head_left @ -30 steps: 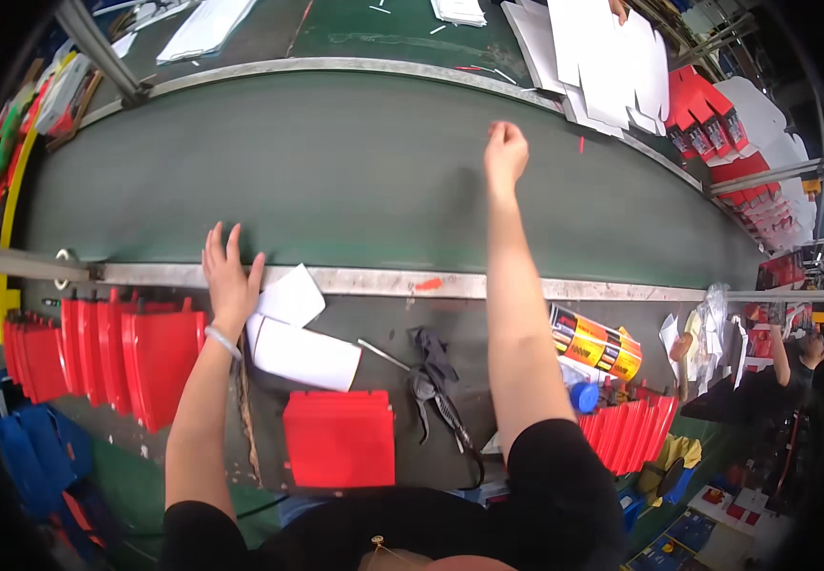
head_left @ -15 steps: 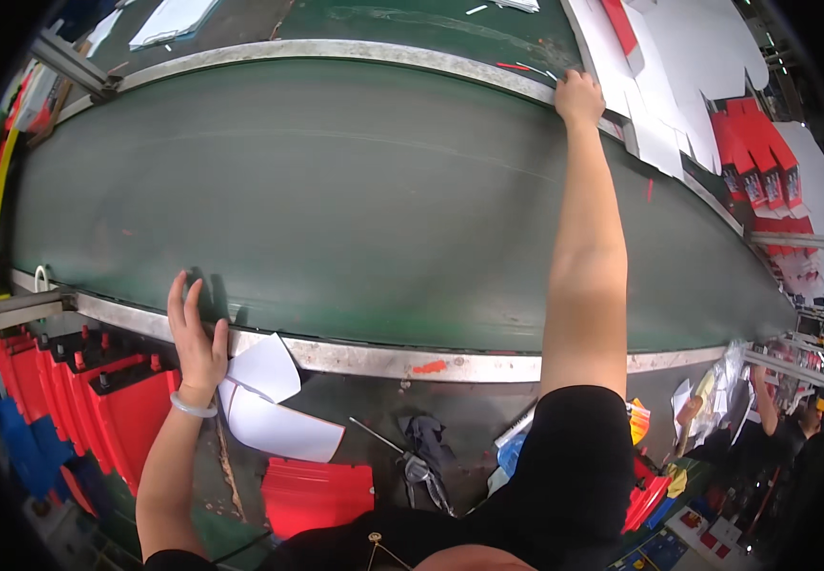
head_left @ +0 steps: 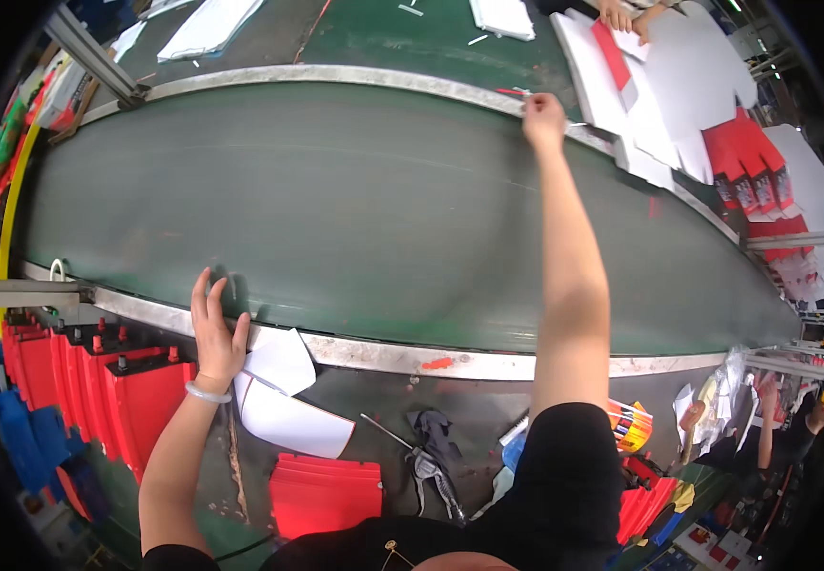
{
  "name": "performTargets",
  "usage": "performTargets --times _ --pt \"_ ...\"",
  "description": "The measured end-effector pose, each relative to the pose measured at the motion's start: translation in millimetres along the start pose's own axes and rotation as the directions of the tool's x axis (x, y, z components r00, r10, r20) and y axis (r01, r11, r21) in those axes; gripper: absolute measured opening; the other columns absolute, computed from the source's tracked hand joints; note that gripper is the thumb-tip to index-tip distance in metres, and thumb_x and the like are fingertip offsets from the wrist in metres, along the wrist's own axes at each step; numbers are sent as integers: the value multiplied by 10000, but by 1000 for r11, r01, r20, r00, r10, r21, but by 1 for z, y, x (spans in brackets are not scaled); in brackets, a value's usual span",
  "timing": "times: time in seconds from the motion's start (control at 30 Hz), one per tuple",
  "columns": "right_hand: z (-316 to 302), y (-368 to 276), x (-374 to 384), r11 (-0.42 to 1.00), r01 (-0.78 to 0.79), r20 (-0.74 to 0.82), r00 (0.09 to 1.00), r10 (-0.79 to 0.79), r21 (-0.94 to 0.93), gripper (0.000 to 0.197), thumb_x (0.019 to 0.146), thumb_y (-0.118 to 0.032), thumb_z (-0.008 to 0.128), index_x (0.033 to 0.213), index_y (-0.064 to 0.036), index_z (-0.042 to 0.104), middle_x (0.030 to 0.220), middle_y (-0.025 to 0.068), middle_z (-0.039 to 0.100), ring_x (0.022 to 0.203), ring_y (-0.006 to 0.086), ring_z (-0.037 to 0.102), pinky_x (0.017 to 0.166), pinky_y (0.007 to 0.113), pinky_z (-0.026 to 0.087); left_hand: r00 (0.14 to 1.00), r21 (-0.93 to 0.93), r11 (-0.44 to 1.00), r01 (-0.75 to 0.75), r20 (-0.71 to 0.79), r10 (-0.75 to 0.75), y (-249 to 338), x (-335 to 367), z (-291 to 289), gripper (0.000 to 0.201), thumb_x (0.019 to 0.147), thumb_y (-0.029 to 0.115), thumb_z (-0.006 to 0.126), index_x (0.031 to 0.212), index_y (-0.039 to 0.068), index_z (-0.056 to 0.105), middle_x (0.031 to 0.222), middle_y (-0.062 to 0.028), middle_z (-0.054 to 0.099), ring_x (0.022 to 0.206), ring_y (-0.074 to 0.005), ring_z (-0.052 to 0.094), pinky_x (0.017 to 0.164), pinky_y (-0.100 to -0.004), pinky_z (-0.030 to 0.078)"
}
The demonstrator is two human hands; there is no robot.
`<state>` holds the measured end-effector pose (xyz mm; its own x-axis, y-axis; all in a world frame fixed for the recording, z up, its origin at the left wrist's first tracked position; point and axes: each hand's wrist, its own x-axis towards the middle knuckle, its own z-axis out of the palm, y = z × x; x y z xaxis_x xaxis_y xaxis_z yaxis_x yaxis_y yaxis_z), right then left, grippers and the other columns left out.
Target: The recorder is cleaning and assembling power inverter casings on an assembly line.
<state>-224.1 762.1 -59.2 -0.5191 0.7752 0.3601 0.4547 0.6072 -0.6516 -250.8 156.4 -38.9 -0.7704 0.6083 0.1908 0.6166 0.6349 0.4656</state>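
My left hand rests on the near metal rail of a green conveyor belt, its fingers apart and their tips over the belt. Beside its wrist lie white paper sheets. Stretched across the belt, my right hand is at the far rail with its fingers drawn together. Whatever they hold, if anything, is too small to make out. A thin red strip lies right by its fingertips.
Another person's hands touch white card sheets at the far right. Red boxes lie beyond. Red battery-like blocks stand at the near left. A red panel and a gun-like tool lie near me.
The view has shifted slightly. My right hand has moved left along the far rail, toward the red strip. Another person's hands have appeared over the white card. My left hand stays on the near rail.
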Motion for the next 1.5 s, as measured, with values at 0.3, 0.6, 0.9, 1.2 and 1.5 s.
performTargets --times 0.3,0.6,0.9,1.2,1.5 --pt "-31 -207 -127 909 -103 647 735 -204 404 179 839 -165 724 934 -19 681 813 51 714 710 97 635 634 259 507 994 -108 994 -9 -110 -3 -20 -20 -1 465 885 127 554 1317 0 436 1468 -201 339 1327 -410 351 1102 -451 292" --pt "-90 -303 -231 908 195 608 688 -396 371 187 827 -192 735 828 -16 676 700 39 662 637 106 606 606 266 487 833 -242 874 -422 -485 268 84 25 -64 357 866 43 636 1220 4 599 1278 -155 516 1175 -331 524 998 -399 423" --pt "-132 -334 -287 655 -71 415 823 -387 752 105 832 -65 693 834 36 668 726 53 664 664 95 620 591 245 495 770 -470 687 -555 -603 209 155 26 -96 215 912 53 616 1100 -41 659 1098 -133 631 943 -205 651 829 -292 521" --pt "-229 -334 -372 657 127 282 831 -480 743 159 905 -81 646 1012 37 656 873 31 662 777 87 601 704 230 498 878 -858 198 -475 -477 39 199 -44 -91 234 929 130 643 1081 -40 694 934 -66 717 829 -92 630 751 -222 500" --pt "-284 -316 -502 654 399 4 852 -523 643 232 830 19 696 1059 -10 673 974 38 625 856 99 629 756 232 534 885 -868 170 -466 -455 100 216 -184 -101 198 935 116 623 982 -55 712 969 -78 699 876 -117 631 777 -245 501"
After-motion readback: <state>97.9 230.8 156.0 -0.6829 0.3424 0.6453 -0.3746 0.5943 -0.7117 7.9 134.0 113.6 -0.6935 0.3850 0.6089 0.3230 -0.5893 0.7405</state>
